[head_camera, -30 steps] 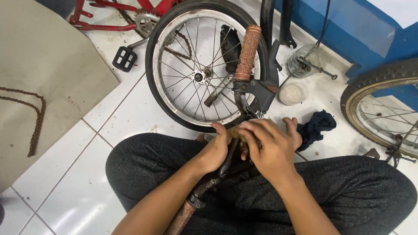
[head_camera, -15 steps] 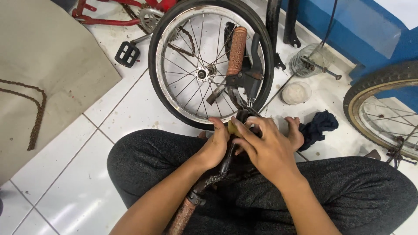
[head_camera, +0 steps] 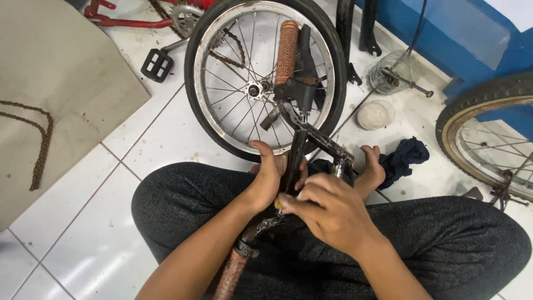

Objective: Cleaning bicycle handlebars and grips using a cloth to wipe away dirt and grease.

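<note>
A black bicycle handlebar (head_camera: 296, 158) with brown rubber grips (head_camera: 287, 44) lies across my lap, one grip far from me, the other (head_camera: 230, 275) near my left forearm. My left hand (head_camera: 269, 178) is wrapped around the bar's middle section. My right hand (head_camera: 327, 214) pinches a small part at the bar, just below the left hand; what it holds is too small to tell. A black brake lever (head_camera: 304, 83) sits under the far grip.
A spoked wheel (head_camera: 264, 72) lies on the white tile floor ahead. Another wheel (head_camera: 488, 139) is at the right. A dark blue rag (head_camera: 408, 155), a round white lid (head_camera: 375, 115), a pedal (head_camera: 156, 64), a chain (head_camera: 41, 150) on cardboard surround me.
The handlebar has swung upright and leftward in view, its far grip now over the wheel's hub. My right hand has slid lower on the bar, toward me.
</note>
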